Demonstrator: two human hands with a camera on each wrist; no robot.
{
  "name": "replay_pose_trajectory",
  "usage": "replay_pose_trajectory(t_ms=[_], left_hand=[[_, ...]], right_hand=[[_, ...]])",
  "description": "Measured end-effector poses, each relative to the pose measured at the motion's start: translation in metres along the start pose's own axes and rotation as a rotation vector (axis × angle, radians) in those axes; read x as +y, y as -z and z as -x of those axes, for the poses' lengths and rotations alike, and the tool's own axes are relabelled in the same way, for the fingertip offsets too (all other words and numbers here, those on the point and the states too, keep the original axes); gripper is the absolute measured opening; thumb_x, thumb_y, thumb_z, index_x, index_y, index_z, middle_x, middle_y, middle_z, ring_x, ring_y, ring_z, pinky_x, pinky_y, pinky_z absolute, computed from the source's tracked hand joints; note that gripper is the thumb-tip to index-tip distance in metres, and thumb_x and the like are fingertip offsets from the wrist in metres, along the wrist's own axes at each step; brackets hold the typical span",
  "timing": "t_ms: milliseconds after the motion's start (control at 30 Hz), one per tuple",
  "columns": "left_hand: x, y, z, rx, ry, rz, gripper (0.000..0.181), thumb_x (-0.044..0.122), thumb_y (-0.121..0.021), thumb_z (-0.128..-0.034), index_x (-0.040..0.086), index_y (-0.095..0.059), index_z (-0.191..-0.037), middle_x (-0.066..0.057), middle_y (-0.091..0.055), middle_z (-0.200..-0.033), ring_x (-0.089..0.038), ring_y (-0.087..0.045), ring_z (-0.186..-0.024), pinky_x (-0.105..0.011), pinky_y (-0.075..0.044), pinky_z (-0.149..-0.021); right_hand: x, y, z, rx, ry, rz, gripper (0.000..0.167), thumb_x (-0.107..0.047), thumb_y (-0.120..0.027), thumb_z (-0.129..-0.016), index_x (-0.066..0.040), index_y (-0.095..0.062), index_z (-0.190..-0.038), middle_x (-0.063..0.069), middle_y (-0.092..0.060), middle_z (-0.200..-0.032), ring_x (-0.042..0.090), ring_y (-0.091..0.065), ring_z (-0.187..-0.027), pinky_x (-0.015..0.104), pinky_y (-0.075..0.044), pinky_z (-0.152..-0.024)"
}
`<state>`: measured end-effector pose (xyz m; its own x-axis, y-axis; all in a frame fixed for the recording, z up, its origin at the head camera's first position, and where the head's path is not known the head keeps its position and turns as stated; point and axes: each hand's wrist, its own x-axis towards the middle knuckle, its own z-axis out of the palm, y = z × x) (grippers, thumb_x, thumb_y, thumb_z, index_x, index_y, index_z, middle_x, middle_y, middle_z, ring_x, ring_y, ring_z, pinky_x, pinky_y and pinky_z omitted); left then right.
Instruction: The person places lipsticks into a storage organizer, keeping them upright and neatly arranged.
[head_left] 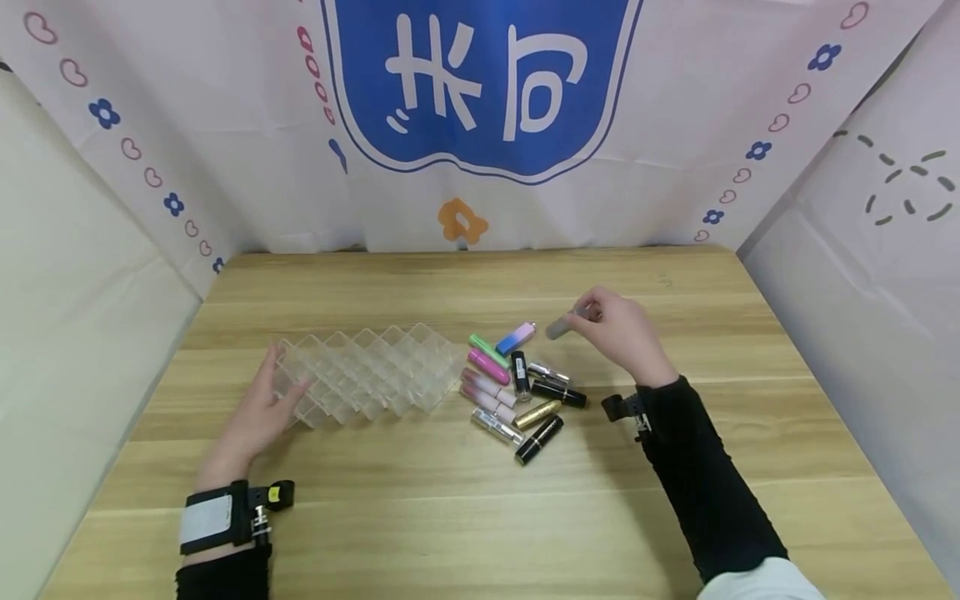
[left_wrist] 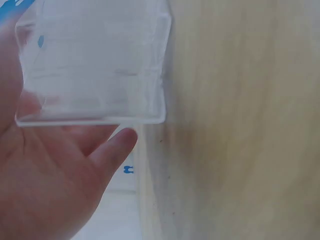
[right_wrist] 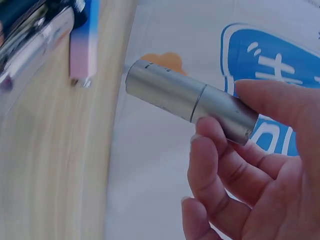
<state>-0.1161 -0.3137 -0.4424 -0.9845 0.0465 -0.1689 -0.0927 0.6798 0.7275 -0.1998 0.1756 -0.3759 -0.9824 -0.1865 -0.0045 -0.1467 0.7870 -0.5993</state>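
Note:
My right hand (head_left: 618,329) pinches a silver lipstick tube (right_wrist: 167,95) by one end between thumb and fingers, above the table at the right of a loose pile. A thin seam runs round the tube. At the left, my left hand (head_left: 258,417) grips the left end of a clear plastic lipstick organizer (head_left: 367,375) with diamond-shaped compartments. In the left wrist view the thumb shows past the organizer's edge; part of the hand lies behind the clear wall. Beside the organizer's right end lie a pink-and-blue tube (head_left: 516,337), a green tube (head_left: 487,350) and a magenta tube (head_left: 488,367).
Nearer me in the pile are a gold tube (head_left: 537,414), a black tube (head_left: 539,440), a clear-and-silver tube (head_left: 498,426) and several others. The wooden table (head_left: 420,525) meets a printed white cloth (head_left: 300,208) at the back.

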Motion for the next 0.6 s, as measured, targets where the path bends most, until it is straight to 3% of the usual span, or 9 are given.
replay_pose_trajectory(t_ms=[200,433,600], left_hand=[[0.000,-0.002,0.002,0.044,0.011,-0.005,0.082,0.046,-0.038,-0.1043,0.012,0.018,-0.155,-0.023,0.003,-0.164,-0.062,-0.017,-0.139,-0.074,-0.022,-0.109],[0.005,-0.004,0.001,0.026,0.082,-0.016,0.084,0.051,-0.034,-0.1036,0.013,0.020,-0.154,-0.027,0.003,-0.162,-0.064,-0.018,-0.137,-0.075,-0.018,-0.111],[0.008,-0.006,0.002,0.032,0.100,-0.040,0.085,0.051,-0.034,-0.1034,0.012,0.022,-0.154,-0.030,-0.005,-0.161,-0.063,-0.020,-0.138,-0.074,-0.019,-0.110]], right_hand=[[-0.017,-0.008,-0.006,-0.005,0.035,-0.045,0.030,-0.036,-0.063,-0.095,-0.009,-0.063,-0.109,0.009,-0.068,-0.095,0.022,-0.058,-0.076,0.029,-0.045,-0.065],[-0.035,-0.018,-0.012,-0.010,0.077,-0.036,0.030,-0.036,-0.065,-0.093,-0.011,-0.064,-0.108,0.003,-0.057,-0.075,0.018,-0.046,-0.061,0.028,-0.038,-0.056],[-0.048,-0.026,-0.014,-0.011,0.110,-0.007,0.028,-0.036,-0.066,-0.093,-0.011,-0.065,-0.107,0.001,-0.057,-0.073,0.016,-0.048,-0.060,0.027,-0.039,-0.055]])
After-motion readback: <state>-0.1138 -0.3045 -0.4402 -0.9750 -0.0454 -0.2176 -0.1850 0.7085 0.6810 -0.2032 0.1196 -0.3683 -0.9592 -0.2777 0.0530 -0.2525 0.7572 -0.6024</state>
